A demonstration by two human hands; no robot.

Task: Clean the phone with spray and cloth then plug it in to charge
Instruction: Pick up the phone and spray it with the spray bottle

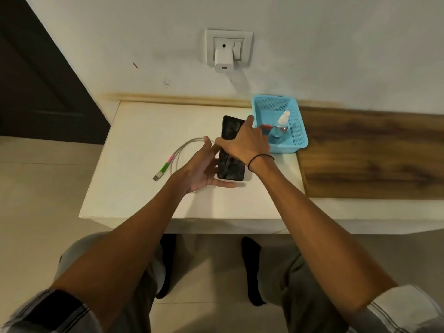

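Observation:
A black phone (231, 166) lies screen up on the white table (134, 195). My right hand (242, 143) rests on top of the phone, fingers spread over its middle. My left hand (203, 168) cups the phone's left and near edge, palm up. A grey charging cable (176, 156) with a green and pink sleeve curls on the table to the left, its USB plug (157, 176) free. A clear spray bottle (278, 131) lies in the blue basket (300, 133). A white charger (223, 60) sits in the wall socket. The cloth is not clearly visible.
The blue basket stands at the table's back right, touching a wooden-topped surface (372, 152). A dark door (40, 75) is at the left. My knees and black socks show below the table's front edge.

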